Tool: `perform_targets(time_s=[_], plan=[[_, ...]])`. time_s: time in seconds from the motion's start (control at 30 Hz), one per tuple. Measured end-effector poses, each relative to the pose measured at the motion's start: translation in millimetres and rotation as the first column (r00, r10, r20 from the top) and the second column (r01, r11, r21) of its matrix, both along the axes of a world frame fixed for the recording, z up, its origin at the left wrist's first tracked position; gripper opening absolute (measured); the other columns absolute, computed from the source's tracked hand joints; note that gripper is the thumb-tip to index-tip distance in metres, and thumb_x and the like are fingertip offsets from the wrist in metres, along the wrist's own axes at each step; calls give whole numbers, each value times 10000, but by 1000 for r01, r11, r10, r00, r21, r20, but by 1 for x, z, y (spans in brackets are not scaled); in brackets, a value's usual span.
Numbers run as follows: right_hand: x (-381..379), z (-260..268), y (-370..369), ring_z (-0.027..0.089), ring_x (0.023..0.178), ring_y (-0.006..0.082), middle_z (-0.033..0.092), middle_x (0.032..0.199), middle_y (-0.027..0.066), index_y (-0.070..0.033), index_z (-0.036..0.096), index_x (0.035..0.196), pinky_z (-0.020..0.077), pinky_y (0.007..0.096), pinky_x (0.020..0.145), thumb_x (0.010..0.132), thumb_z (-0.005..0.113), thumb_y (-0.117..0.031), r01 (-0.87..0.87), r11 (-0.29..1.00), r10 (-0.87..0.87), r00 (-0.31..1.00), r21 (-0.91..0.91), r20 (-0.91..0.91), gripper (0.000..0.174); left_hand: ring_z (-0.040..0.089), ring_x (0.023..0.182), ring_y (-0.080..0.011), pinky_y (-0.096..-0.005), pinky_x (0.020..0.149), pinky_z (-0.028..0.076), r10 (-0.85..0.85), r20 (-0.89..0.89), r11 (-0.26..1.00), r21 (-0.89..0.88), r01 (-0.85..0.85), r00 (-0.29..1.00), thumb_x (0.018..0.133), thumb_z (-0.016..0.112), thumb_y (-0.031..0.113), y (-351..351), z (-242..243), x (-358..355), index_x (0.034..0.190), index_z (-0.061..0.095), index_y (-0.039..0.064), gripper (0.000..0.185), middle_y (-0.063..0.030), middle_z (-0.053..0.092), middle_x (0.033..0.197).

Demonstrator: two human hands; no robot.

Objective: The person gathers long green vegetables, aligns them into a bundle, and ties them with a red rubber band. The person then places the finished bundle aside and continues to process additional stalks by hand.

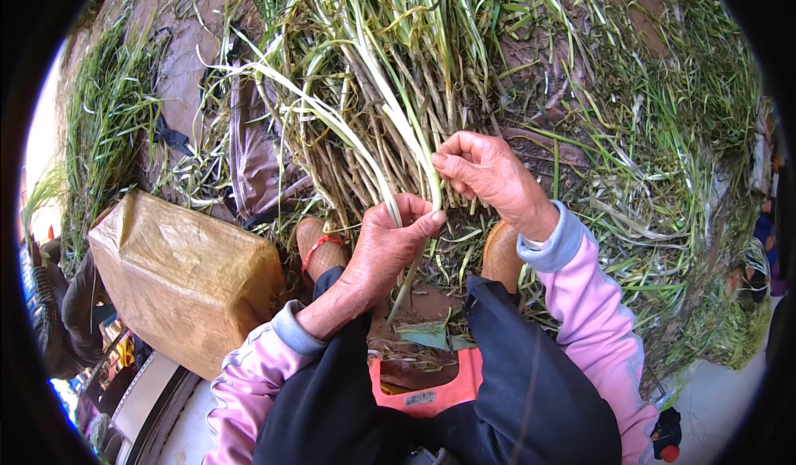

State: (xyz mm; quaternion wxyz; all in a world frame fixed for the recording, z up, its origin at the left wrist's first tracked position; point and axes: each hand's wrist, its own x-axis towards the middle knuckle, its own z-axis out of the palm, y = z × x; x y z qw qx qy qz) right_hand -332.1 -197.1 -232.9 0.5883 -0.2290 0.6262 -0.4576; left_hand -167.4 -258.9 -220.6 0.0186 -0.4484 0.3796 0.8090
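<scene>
My left hand holds a slender green stalk between thumb and fingers, its thin lower end hanging between my knees. A strip of pale leaves also passes into that hand and fans out to the upper left. At the stalk's upper part, my right hand has thumb and forefinger closed on the leafy side. Just beyond both hands lies a thick heap of long leafy stalks, brownish at the near ends and green farther off. My palms hide part of the held stalk.
A yellowish wrapped block stands at my left. Below me is a red plastic stool. My tan shoes flank the near ends of the heap. Brown cloth lies left of it; green trimmings cover the ground at right.
</scene>
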Motion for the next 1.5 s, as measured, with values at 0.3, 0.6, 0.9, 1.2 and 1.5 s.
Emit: perform_targets(time_s=[0.3,0.6,0.9,1.2,1.5], plan=[[9,-9,11,488,593,48,544,704,-11,-45,520,909,409,186,541,866,602,-220,142,990,-141,986,-8,88,198,463,600,-26,-178,524,380,-72,-15,996,-52,71,997,811,662,84,-2,-2,9,849,576,6,122,48,540,685],[17,-3,41,613,776,146,607,924,89,-46,536,949,524,257,678,878,549,-74,515,806,-416,843,-293,340,78,380,443,-20,-170,383,282,-25,-11,1000,-8,25,1000,858,612,192,-15,2,7,804,596,50,153,48,529,617],[-16,3,98,536,966,199,484,1204,168,-26,322,1330,473,289,790,876,521,-426,-12,981,-10,994,-196,-113,637,303,440,6,-133,399,242,370,-416,927,111,-357,831,936,479,266,-69,29,7,941,545,64,213,14,542,820],[19,35,123,577,832,95,591,922,39,15,563,1009,444,224,718,951,443,-197,-459,885,433,751,-78,498,250,472,566,-33,-150,485,393,328,-501,944,142,-298,801,927,489,285,-74,26,2,1113,516,12,331,-39,581,931],[33,72,56,567,566,61,564,676,30,17,534,939,477,169,493,953,436,-212,-24,994,57,948,-109,314,250,411,1212,-342,-481,1016,361,328,-532,936,293,-193,781,816,623,386,-40,48,1,1390,162,18,822,-209,367,1312]])
